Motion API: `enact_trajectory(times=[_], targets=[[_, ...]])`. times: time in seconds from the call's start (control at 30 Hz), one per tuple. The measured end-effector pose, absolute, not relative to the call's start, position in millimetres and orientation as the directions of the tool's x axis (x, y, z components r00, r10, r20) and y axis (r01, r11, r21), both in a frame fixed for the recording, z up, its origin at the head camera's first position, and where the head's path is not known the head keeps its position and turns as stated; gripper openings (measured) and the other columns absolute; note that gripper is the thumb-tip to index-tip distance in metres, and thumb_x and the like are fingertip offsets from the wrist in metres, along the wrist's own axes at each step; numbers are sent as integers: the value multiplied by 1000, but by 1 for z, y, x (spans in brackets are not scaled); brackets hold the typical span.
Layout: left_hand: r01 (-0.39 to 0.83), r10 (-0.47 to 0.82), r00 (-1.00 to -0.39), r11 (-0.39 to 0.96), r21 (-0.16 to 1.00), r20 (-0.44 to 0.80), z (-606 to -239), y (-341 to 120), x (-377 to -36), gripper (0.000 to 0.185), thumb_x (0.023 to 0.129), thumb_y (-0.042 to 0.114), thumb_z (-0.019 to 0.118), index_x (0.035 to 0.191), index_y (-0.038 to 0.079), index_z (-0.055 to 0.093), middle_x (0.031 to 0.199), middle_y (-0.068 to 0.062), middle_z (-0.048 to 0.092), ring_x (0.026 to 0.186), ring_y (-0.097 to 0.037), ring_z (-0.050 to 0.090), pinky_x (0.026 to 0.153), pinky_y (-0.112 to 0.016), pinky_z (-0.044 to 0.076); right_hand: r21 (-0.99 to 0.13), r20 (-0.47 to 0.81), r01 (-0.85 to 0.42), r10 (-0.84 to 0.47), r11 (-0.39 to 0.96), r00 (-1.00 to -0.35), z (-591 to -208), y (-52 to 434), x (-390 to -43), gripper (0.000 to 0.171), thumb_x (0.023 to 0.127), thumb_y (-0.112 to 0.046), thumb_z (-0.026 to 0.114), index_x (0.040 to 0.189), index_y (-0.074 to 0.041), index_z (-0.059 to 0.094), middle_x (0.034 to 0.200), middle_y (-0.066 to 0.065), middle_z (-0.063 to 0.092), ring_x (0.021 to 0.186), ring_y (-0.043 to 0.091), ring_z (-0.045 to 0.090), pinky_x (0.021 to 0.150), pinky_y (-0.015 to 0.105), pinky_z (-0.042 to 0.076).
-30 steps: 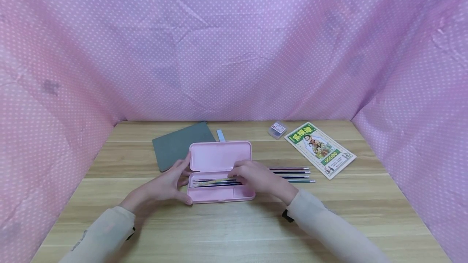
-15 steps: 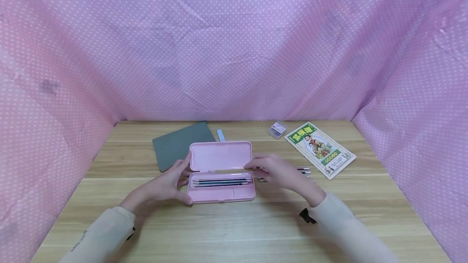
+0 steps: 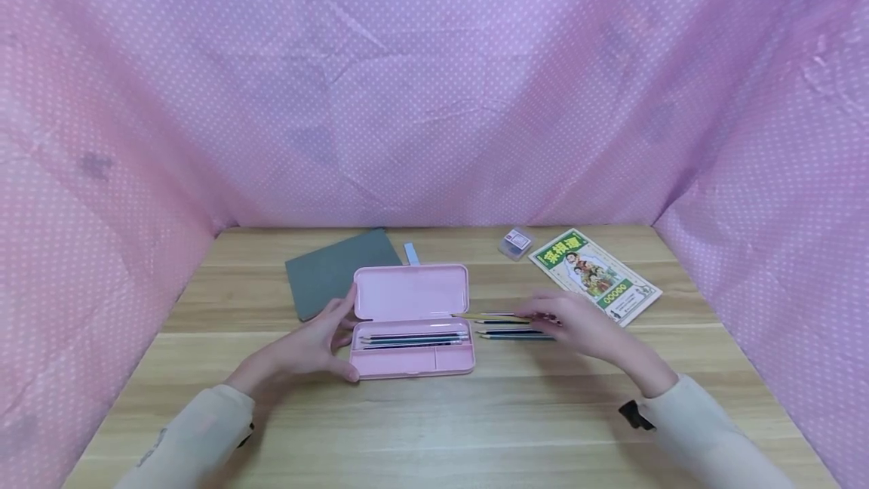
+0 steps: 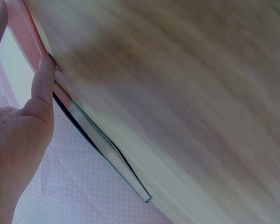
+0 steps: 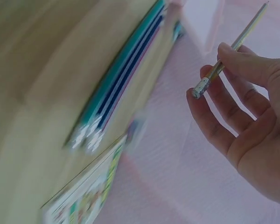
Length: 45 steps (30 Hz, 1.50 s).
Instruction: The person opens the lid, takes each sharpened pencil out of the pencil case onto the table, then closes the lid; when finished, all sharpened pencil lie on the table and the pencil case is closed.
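Observation:
My left hand (image 3: 308, 345) holds the left end of an open pink pencil case (image 3: 394, 362). Its thumb is at the front corner and its fingers are by the raised lid (image 3: 411, 291). Several dark and green pencils (image 3: 414, 339) lie in the case's long back compartment. To the right of the case, my right hand (image 3: 577, 323) pinches a yellow pencil (image 5: 247, 32) near its eraser end. Its tip points left, towards the hinge. Under and beside this hand lies a row of loose pencils (image 3: 512, 336), their eraser ends hidden from the head view.
A dark green notebook (image 3: 336, 266) lies behind the case at the left, with a light blue strip-like object (image 3: 411, 253) beside it. At the back right are a small clear box (image 3: 516, 242) and an illustrated booklet (image 3: 591, 270). Pink dotted cloth (image 3: 434, 96) encloses the table.
My right hand has drawn the yellow pencil out of the case and carried it right, over the loose pencils. My left hand keeps its place at the case's left end.

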<state>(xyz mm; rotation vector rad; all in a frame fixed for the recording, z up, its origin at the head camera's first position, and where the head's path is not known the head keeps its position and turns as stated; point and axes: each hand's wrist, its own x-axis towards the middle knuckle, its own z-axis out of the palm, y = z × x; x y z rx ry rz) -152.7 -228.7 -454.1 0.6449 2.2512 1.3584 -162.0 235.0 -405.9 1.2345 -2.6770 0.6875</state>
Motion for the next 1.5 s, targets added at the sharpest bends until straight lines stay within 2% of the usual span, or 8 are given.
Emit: enact_trajectory(times=[0.17,0.27,0.47,0.93,1.2,1.5], targets=[[148,585,-801,402,904,-129,-455,-228,-152,143,69,14,95,162,21,-14,150,-17,23,140,-38,38,113,-39,39,-257,307,-737,-670,625,-676,-419,260,-158,29,79,4,82,104,-12,79,97,-2,73,84,12,68,70,36,60],[131,578,-804,399,907,-138,-456,-228,-152,144,68,12,95,162,21,-14,149,-17,23,140,-38,37,114,-40,39,-239,291,-722,-662,649,-691,-427,273,-155,29,77,4,82,101,-13,80,98,-1,74,85,16,69,72,40,61],[120,574,-806,397,910,-144,-458,-228,-150,144,68,13,96,162,23,-14,149,-16,24,140,-37,37,115,-40,38,-265,238,-712,-671,650,-702,-440,287,-149,31,78,6,80,101,-14,79,94,-4,72,83,13,68,73,39,62],[123,571,-808,403,907,-144,-460,-225,-149,145,66,15,97,162,25,-12,148,-14,26,140,-35,40,113,-39,40,-260,244,-728,-686,634,-685,-445,290,-145,34,74,6,84,100,-16,80,94,-6,70,85,15,69,73,38,62],[124,568,-810,414,902,-149,-452,-224,-150,146,66,14,97,162,25,-13,144,-13,29,141,-35,38,114,-41,38,-243,244,-728,-686,641,-685,-445,289,-149,33,74,4,84,100,-16,80,97,-3,72,87,16,69,75,39,63],[126,571,-808,410,903,-147,-450,-230,-152,147,66,13,97,162,23,-14,145,-16,27,141,-36,38,114,-39,38,-276,238,-740,-702,613,-671,-445,283,-152,34,76,7,82,101,-15,79,95,-4,70,87,14,68,74,40,61]])
